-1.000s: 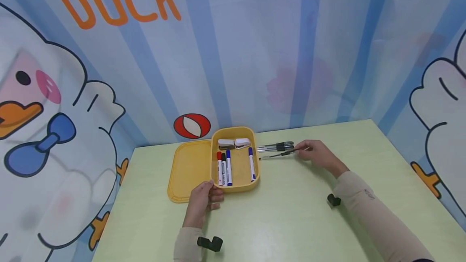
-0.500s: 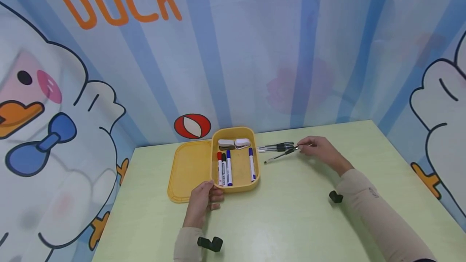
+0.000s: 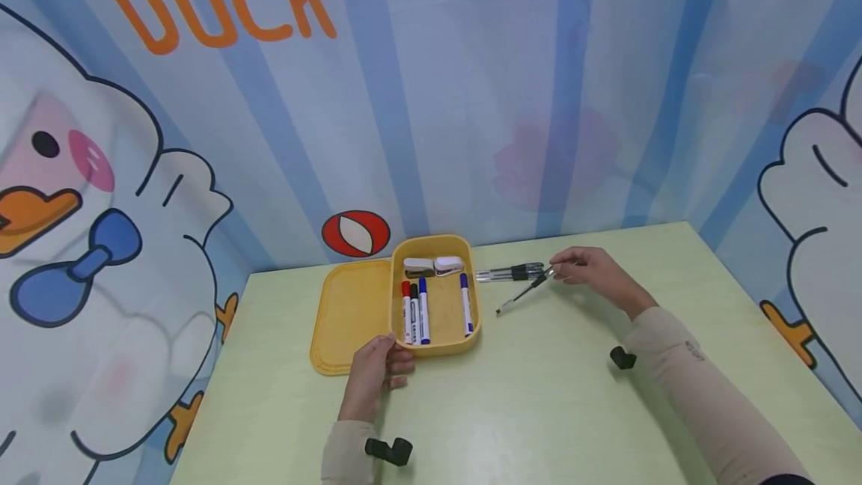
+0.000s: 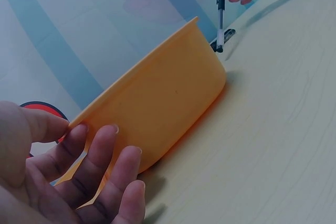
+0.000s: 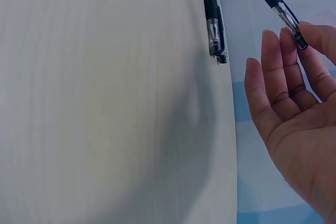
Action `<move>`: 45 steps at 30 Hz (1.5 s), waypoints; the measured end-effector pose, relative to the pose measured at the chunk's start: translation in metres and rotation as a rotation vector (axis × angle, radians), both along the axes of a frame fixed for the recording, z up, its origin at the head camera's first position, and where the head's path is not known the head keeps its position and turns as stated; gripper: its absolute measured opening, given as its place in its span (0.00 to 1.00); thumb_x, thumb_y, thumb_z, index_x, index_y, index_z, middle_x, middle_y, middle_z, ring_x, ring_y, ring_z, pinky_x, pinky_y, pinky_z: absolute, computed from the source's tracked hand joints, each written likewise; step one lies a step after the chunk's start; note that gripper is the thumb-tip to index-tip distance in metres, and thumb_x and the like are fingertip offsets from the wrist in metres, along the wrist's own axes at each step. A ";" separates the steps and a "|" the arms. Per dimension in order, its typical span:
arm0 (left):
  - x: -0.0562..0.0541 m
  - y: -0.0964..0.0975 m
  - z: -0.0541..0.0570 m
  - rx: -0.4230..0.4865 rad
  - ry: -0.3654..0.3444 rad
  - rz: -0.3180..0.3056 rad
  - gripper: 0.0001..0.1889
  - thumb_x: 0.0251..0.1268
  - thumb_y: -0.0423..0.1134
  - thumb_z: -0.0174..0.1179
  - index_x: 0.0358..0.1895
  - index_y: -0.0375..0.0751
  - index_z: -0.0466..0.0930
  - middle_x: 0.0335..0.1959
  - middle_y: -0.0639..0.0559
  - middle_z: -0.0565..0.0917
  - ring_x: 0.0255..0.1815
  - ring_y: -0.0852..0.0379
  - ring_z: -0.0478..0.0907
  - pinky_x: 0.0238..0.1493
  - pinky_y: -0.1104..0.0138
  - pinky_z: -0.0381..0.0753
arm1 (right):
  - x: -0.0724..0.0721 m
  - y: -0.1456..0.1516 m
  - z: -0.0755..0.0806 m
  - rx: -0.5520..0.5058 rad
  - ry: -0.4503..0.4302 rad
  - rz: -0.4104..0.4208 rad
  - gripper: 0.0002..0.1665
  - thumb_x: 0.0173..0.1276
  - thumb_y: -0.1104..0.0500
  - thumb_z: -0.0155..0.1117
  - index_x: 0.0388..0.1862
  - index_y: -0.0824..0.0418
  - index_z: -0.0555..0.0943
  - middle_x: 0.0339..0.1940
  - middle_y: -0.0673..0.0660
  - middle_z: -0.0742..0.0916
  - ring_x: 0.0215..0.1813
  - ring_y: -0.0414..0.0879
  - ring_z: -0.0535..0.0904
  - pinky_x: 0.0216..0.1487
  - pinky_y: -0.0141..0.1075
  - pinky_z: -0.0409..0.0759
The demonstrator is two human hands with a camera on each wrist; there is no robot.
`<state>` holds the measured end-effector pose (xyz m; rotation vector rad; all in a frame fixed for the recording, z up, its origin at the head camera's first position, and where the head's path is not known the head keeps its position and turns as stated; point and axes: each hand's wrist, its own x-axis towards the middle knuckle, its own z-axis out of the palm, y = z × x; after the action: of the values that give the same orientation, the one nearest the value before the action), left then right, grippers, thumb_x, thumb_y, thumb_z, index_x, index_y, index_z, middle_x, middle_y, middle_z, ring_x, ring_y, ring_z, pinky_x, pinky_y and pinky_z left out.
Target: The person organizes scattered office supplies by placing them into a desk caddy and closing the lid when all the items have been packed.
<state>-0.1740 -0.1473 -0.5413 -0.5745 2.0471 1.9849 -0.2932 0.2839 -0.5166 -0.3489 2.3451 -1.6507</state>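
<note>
My left hand point(image 3: 374, 376) pinches the near-left rim of the yellow box point(image 3: 431, 350) between thumb and forefinger. In the left wrist view its other fingers lie loosely near the box's outer wall point(image 4: 163, 98). Above the table to the right, my right hand point(image 3: 599, 275) pinches one end of a clear gel pen with a black grip point(image 3: 535, 283). That pen slants down toward the box, its other end lower and nearer. Just behind it, several similar pens point(image 3: 501, 274) lie side by side on the table; their black-grip ends point(image 5: 212, 19) show in the right wrist view.
Inside the box, a red-capped, a black-capped and a blue-capped marker point(image 3: 423, 313) stand together at left. Another blue-capped marker point(image 3: 466, 305) lies at right, and two white staplers point(image 3: 434, 266) at the back. The yellow lid point(image 3: 353, 313) lies open at left. A printed curtain point(image 3: 465, 96) hangs behind the table.
My right hand has moved slightly back and right, raising the pinched end of the pen. The pen has tilted away from the others, its free end swinging nearer. My left hand stays put.
</note>
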 end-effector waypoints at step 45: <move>0.000 0.000 0.000 0.013 -0.008 0.008 0.19 0.80 0.52 0.50 0.47 0.40 0.81 0.40 0.47 0.87 0.38 0.53 0.85 0.36 0.63 0.83 | -0.027 -0.032 0.047 0.017 0.039 0.051 0.20 0.78 0.51 0.59 0.61 0.61 0.79 0.55 0.63 0.86 0.56 0.52 0.84 0.62 0.49 0.79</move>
<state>-0.1742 -0.1468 -0.5408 -0.5882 2.0292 1.9950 -0.3204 0.2520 -0.4692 -0.4371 2.3565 -1.6134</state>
